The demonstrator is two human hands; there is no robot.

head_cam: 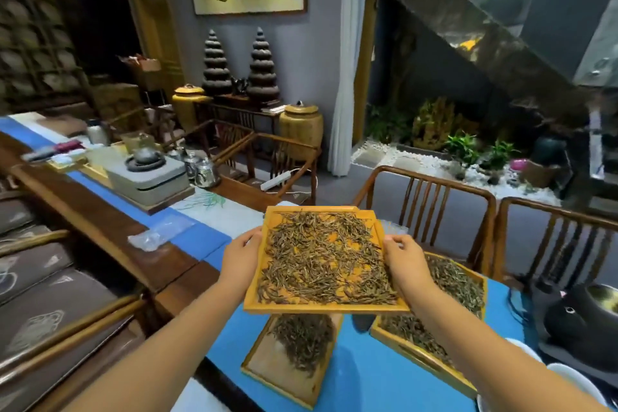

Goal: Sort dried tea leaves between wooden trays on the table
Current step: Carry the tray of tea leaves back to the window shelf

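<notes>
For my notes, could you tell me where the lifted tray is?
In the head view's centre, the lifted tray is held between left hand and right hand, above two trays on the table.

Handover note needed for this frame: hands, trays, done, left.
Left hand grips the left edge, right hand the right edge, of a square yellow wooden tray spread with dried brown tea leaves, held in the air.
Below, on the blue table cover: a second wooden tray with a dark leaf pile, and a third tray of leaves to the right.
Done: tray lifted.
Left: probably tip or sort its leaves into the lower trays, set it down.
</notes>
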